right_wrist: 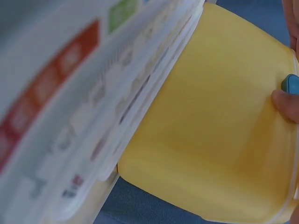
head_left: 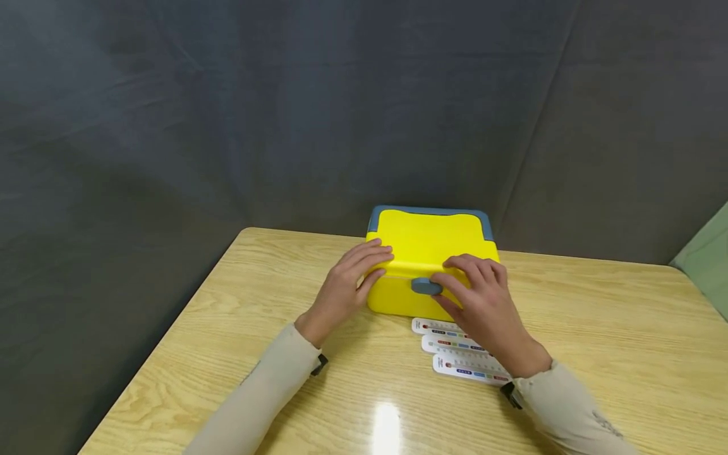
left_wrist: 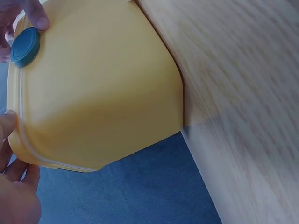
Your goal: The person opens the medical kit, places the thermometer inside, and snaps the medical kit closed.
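A yellow lunch-box-like case with a blue handle stands closed at the table's back edge. At its left front corner my left hand holds the lid, the thumb on the front rim and the fingers round the side. My right hand is at the blue oval latch on the front; its thumb and index finger pinch the right end. Below the right hand lie three white thermometer strips, partly hidden by the hand and wrist.
The wooden table reaches out on both sides of the case. A dark grey cloth hangs right behind the table's back edge. Pale green material shows at the far right.
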